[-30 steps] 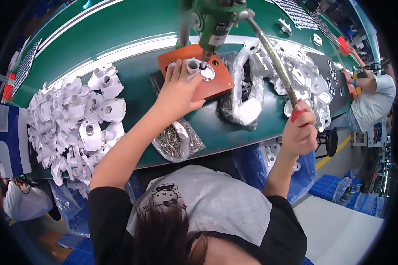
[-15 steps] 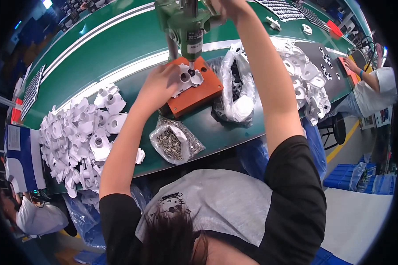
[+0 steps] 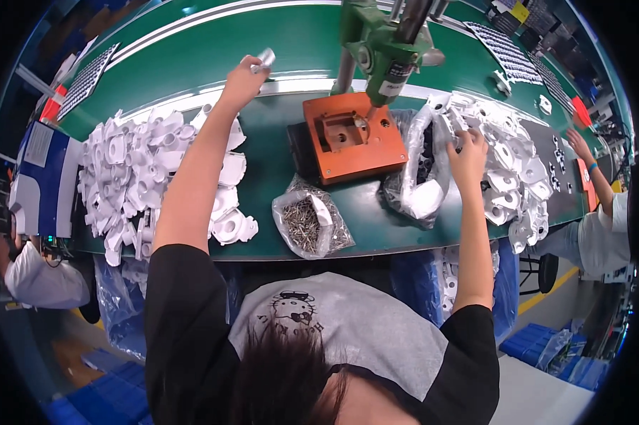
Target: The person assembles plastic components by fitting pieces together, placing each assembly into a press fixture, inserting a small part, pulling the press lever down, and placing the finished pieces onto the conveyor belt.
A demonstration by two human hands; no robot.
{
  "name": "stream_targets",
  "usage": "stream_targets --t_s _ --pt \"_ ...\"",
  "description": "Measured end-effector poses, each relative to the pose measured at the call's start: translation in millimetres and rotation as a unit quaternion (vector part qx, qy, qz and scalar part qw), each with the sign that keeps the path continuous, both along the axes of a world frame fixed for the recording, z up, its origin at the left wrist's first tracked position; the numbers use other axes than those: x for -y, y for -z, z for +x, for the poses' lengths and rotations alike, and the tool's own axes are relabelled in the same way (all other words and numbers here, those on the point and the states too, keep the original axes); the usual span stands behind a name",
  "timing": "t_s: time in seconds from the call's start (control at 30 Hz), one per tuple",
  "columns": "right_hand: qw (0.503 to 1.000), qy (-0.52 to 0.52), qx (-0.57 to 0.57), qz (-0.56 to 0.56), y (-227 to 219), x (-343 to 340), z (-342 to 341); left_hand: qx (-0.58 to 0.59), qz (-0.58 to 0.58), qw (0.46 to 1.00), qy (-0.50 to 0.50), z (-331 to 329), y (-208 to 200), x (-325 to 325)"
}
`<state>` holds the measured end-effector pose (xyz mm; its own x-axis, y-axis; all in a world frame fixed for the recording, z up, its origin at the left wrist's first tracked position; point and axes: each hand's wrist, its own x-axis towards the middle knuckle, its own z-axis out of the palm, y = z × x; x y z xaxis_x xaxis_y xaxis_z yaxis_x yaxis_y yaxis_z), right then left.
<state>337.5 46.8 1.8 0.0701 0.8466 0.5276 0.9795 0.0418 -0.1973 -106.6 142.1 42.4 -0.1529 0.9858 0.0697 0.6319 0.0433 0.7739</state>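
My left hand is raised at the far side of the bench, closed on a white plastic part. My right hand is at the near-left edge of the right-hand pile of white plastic parts, beside a clear bag of small black pieces. Its fingers are curled in; what they hold, if anything, is hidden. Between the hands stands an orange fixture block with a bare recess. A green drill press rises over it. Nearer me lies an open bag of screws.
Another heap of white parts covers the left of the bench. Beyond runs a green belt with trays of small parts. A blue-and-white machine stands far left. Co-workers sit at both sides.
My left hand has left the fixture and moved left with a white part. My right hand has come down from the drill press to the right-hand pile. The fixture's recess is now uncovered.
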Motion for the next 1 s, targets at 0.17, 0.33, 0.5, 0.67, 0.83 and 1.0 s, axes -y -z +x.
stream_targets --t_s 0.17,0.33,0.5,0.67,0.83,1.0 --pt "0.998 0.033 -0.005 0.059 1 -13 2 -0.403 -0.109 0.894 0.165 -12 -28 78" --pt "0.977 0.012 -0.051 0.207 -8 -21 11 -0.492 -0.094 0.851 0.161 -34 -7 152" --pt "0.947 0.014 -0.197 0.253 -19 -18 18 -0.501 -0.042 0.856 0.124 -26 26 161" --pt "0.649 -0.210 -0.728 0.072 -45 19 -12 -0.488 -0.036 0.869 0.071 -17 -6 162" --pt "0.531 -0.267 -0.804 -0.003 -45 47 -46 -0.247 0.196 0.948 0.051 -19 -21 169" --pt "0.316 -0.410 -0.850 -0.099 -39 68 -101 0.539 -0.029 0.838 0.082 48 -28 183"
